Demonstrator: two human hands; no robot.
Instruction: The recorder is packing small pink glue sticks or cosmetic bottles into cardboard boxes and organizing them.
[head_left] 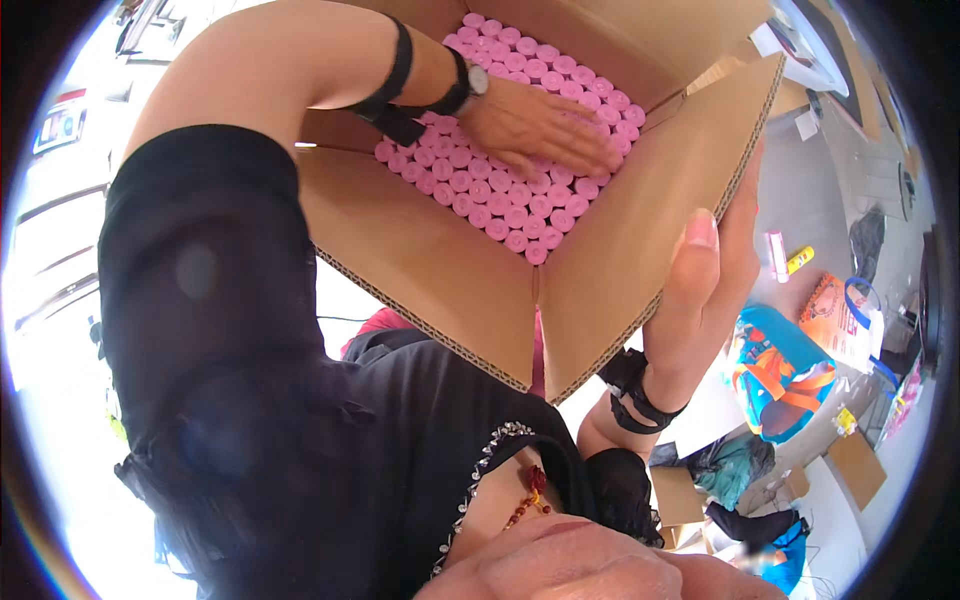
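A brown cardboard box [440, 265] stands open in front of me, its flaps raised. Packed rows of small round pink caps [515, 215] fill its inside. My left hand [540, 125] reaches in from the left and lies flat on the caps, fingers stretched out and holding nothing. At the right flap is my right hand [700, 265], its thumb up along the flap's edge. The other fingers run along the flap's outer side, partly hidden behind it.
Right of the box, a pink tube [777, 256] and a yellow tube [800, 261] lie on a grey surface. A blue and orange bag [785, 370], an orange and white bag [835, 320] and cardboard pieces [857, 468] are nearby. Black straps circle both my arms.
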